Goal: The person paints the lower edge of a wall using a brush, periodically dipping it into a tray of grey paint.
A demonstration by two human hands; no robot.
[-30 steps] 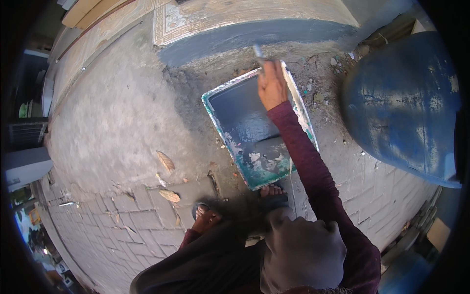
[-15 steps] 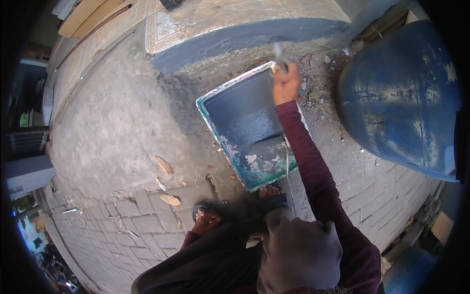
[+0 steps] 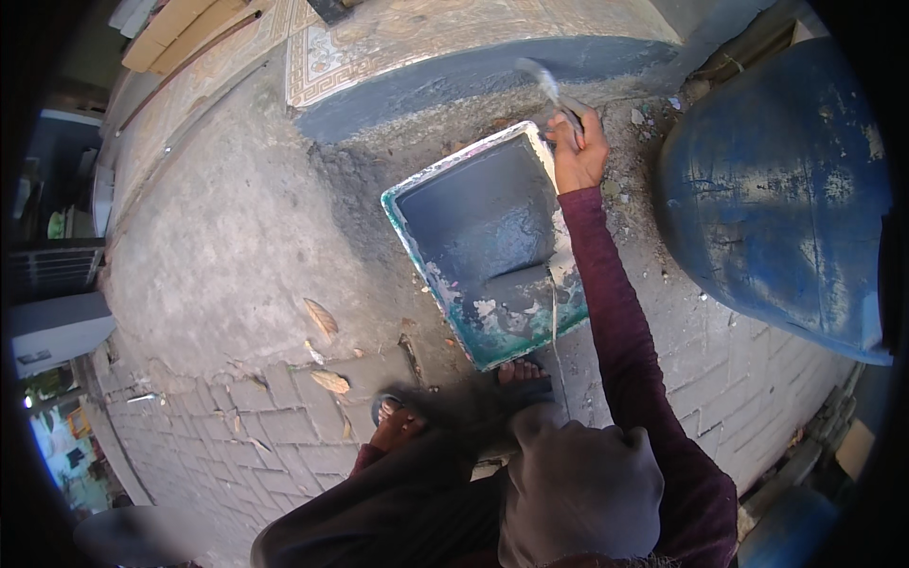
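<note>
My right hand (image 3: pixel 580 161) is closed round the handle of a brush-like tool (image 3: pixel 544 81) with a pale head, blurred by motion. The tool points up and left, past the far right corner of a rectangular tub (image 3: pixel 428 263). Its head is in front of the grey band (image 3: pixel 407 90) along the step. Thick grey liquid (image 3: pixel 473 208) lies in the tub, whose green and white walls are crusted with splashes. Low beside my left foot is my left hand (image 3: pixel 390 434), in shadow, with fingers loosely bent apart and nothing seen in them.
A large scuffed blue barrel (image 3: pixel 772 199) lies to the right. Beyond the grey band is a patterned tiled floor (image 3: pixel 473 28). Rough concrete (image 3: pixel 218 246) and paving bricks (image 3: pixel 256 426) spread to the left, with dry leaves (image 3: pixel 329 381). A string (image 3: pixel 557 350) hangs over the tub's near wall.
My right hand has moved right with the tool, from over the tub's far corner to just outside it. A blurred dark shape has come into the lower left. My left hand stays put.
</note>
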